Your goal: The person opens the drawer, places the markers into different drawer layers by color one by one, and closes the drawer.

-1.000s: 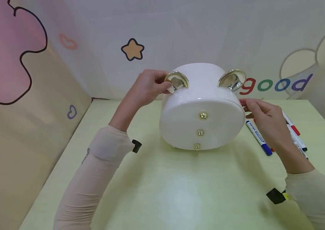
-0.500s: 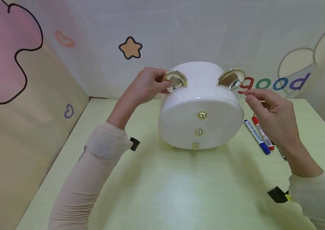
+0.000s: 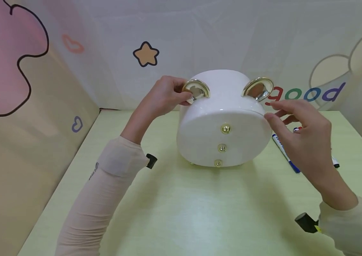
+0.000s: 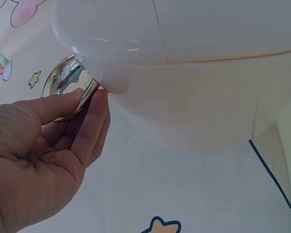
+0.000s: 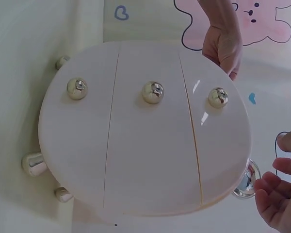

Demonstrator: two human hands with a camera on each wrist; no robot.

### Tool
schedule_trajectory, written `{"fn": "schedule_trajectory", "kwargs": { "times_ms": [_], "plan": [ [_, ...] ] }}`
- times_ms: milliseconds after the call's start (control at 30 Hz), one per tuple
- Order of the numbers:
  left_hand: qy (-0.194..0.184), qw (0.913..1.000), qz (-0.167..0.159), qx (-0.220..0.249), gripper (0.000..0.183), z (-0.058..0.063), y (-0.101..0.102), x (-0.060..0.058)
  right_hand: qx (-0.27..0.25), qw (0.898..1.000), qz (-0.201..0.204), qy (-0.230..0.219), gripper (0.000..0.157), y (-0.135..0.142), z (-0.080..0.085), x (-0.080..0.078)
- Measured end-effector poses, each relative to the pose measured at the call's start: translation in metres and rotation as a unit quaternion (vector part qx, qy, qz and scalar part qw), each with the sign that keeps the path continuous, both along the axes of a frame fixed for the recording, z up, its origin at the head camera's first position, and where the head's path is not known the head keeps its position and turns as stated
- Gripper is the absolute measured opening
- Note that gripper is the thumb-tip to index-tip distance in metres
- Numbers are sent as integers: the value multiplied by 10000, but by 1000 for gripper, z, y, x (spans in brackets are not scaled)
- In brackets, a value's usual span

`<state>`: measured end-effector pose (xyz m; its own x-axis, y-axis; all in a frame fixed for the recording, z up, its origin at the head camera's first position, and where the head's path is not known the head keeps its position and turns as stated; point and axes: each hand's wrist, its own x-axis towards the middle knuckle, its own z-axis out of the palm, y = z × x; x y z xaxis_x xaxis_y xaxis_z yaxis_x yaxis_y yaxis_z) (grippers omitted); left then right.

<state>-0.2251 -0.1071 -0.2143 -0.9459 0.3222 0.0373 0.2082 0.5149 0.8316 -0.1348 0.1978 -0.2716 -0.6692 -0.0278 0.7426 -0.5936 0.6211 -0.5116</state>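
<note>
Your left grip point(image 3: 164, 97) pinches the white box point(image 3: 219, 118) by one gold ear point(image 3: 199, 89); your right grip point(image 3: 310, 140), loosely parted, is beside the box's right edge.

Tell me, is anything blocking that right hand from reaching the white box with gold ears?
Nothing visible blocks the right hand: it is close beside the white box. A blue-capped marker lies below, on the table, not in between.

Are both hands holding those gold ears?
No: the left hand pinches one gold ear, but the right hand has nothing between its thumb and fingers.
</note>
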Motion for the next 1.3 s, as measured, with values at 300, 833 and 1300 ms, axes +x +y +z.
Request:
{"fn": "schedule_trajectory", "kwargs": {
  "times_ms": [300,833,1300],
  "plan": [
    [-46,9999,-64,-110,21,5,1,2,104,9994,-202,270,34,-24,-1,16],
    [-103,9999,-38,-44,18,4,0,1,762,9950,74,641,40,-56,-24,14],
    [-72,10000,-51,33,19,3,0,3,1336,9895,-78,548,38,-71,-33,5]
  ]
}}
